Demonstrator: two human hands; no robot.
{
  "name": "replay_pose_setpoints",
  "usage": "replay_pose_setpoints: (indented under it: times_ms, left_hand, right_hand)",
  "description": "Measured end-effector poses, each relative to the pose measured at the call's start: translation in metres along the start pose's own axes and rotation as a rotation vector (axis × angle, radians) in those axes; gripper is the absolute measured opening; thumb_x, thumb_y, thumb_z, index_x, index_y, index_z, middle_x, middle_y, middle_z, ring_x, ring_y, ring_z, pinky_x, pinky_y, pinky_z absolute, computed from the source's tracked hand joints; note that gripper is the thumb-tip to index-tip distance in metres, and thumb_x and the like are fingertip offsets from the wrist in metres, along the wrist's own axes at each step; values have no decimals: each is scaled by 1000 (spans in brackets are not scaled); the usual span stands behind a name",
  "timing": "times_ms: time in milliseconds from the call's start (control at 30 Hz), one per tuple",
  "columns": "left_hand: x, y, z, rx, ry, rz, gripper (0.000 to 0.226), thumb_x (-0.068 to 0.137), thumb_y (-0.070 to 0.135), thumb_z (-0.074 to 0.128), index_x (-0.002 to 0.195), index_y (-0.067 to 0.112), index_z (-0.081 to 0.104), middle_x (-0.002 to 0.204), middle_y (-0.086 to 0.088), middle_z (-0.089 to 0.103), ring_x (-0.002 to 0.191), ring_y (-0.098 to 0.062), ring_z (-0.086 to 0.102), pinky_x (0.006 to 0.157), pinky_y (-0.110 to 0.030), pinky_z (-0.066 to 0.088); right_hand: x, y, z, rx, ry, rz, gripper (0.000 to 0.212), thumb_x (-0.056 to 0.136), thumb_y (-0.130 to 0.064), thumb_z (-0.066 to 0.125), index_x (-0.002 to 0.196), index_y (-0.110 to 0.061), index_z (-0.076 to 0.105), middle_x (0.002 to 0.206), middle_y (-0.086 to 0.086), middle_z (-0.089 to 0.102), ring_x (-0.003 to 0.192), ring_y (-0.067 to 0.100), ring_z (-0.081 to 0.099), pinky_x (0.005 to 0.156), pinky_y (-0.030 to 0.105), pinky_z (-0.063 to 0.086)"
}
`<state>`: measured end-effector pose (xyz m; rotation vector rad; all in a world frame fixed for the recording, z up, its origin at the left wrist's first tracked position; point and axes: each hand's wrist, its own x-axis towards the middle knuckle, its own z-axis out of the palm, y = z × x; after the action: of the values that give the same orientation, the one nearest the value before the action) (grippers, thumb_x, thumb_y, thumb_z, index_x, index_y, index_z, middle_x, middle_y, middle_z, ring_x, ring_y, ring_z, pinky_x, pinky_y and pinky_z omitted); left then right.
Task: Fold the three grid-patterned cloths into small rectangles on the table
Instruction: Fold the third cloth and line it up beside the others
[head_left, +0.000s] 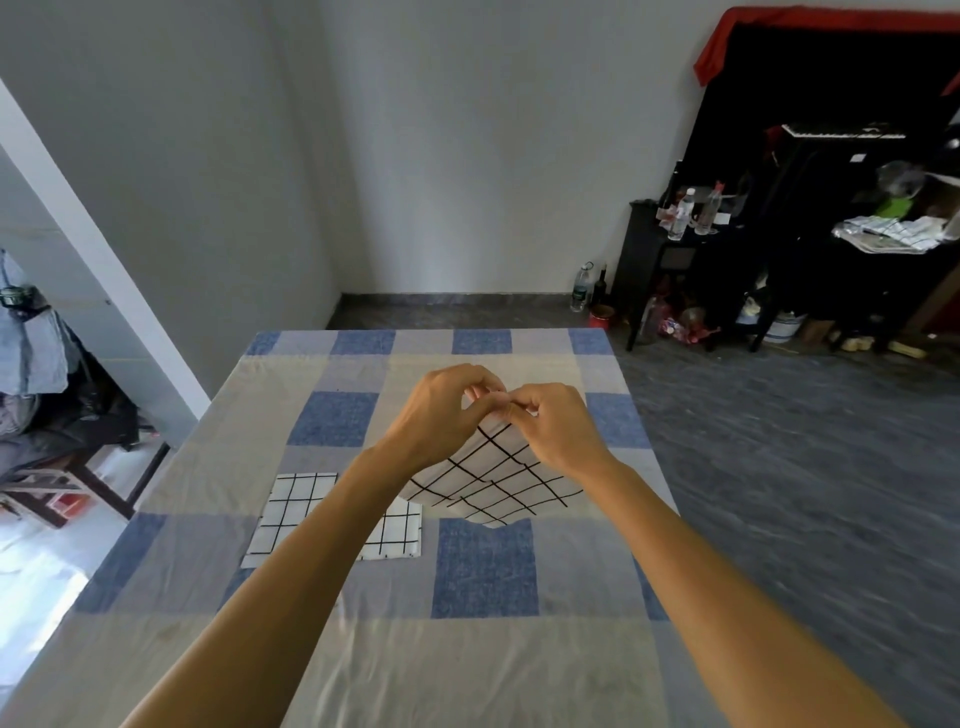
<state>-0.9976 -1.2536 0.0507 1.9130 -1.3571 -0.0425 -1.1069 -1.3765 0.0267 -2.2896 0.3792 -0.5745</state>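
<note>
At the left of the table (483, 675), which was covered in a blue-and-beige checked sheet, I saw the folded cloth (291, 512) lying flat as a grid-patterned rectangle, partly hidden under the left forearm. Further right, the left hand (441, 410) was raised over the table's middle, fingers curled and pinching the top edge of the hanging cloth (493, 478). That cloth draped down toward me; I could not tell whether its lower corner touched the sheet. The right hand (556, 431), just beside the left, pinched the same edge. At far right a dark shelf unit (779, 234) stood against the wall.
</note>
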Motion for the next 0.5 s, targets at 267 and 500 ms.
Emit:
replay_pose_setpoints:
  times_ms: [267,500]
  left_hand:
    - [0,-6,3,-30,85,-22,10,93,15,55,87,15,63,82,7,63,78,-6,58,73,-11,43]
    - [3,-15,-15,-17,219,-26,10,93,16,54,86,17,61,78,11,59,72,0,54,65,-9,40]
  right_hand:
    - [1,5,3,52,-15,6,39,87,-50,57,72,-17,69,59,-5,62,55,7,52,59,31,44]
    - [-11,28,3,-13,2,21,43,91,-45,56,54,-26,45,47,-10,38,47,7,34,51,26,31]
